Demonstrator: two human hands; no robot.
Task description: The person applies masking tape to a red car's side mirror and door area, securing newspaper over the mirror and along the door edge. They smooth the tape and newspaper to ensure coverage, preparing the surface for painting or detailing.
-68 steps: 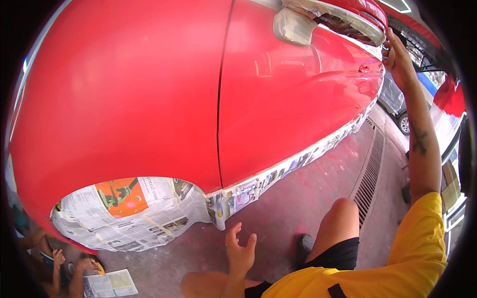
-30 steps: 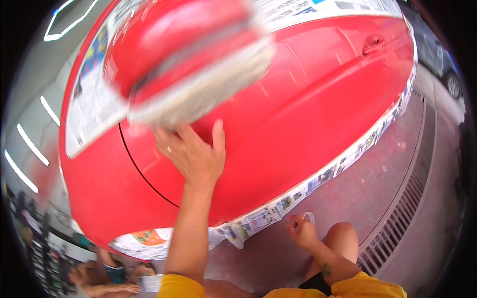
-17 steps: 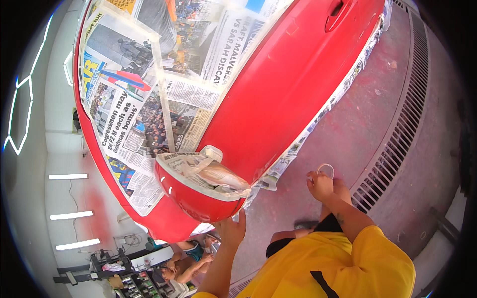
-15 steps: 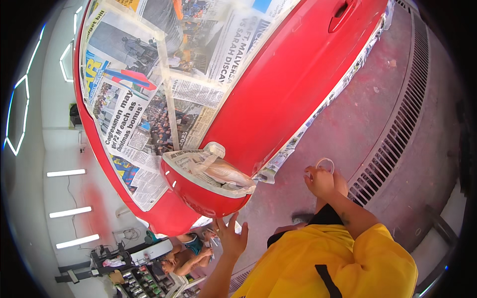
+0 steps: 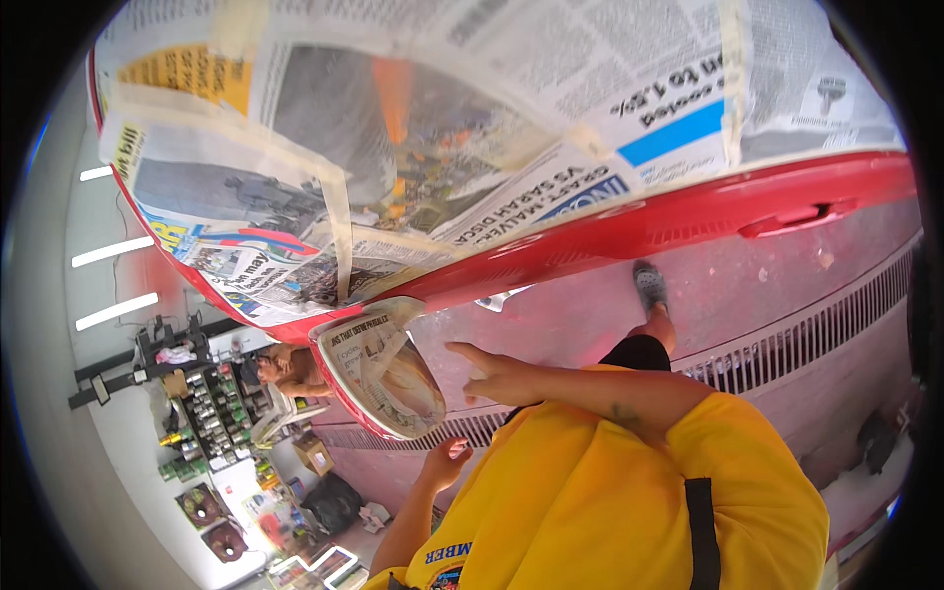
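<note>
A red side mirror [image 5: 383,379] juts from the red car, its face masked with newspaper and tape. My right hand [image 5: 497,377] reaches across just right of it, apart from it, index finger stretched out and the other fingers bent. Nothing shows in that hand. Below the mirror's lower right edge, my left hand [image 5: 446,464] hangs with loosely curled fingers and no visible object. Newspaper sheets [image 5: 433,128] joined by tape strips [image 5: 339,226] cover the car's windows above the red door [image 5: 649,228].
Another person [image 5: 292,374] is beyond the mirror, partly hidden by it. Shelves of cans [image 5: 211,413], a cardboard box [image 5: 315,455] and a black bag [image 5: 332,503] stand at lower left. A floor grate [image 5: 787,339] runs behind me. My shoe [image 5: 649,283] rests beside the car.
My view has turned and moved closer over the car. My right hand has swung left toward the mirror; the pale ring by it no longer shows. My left hand has dropped from the mirror, fingers curling.
</note>
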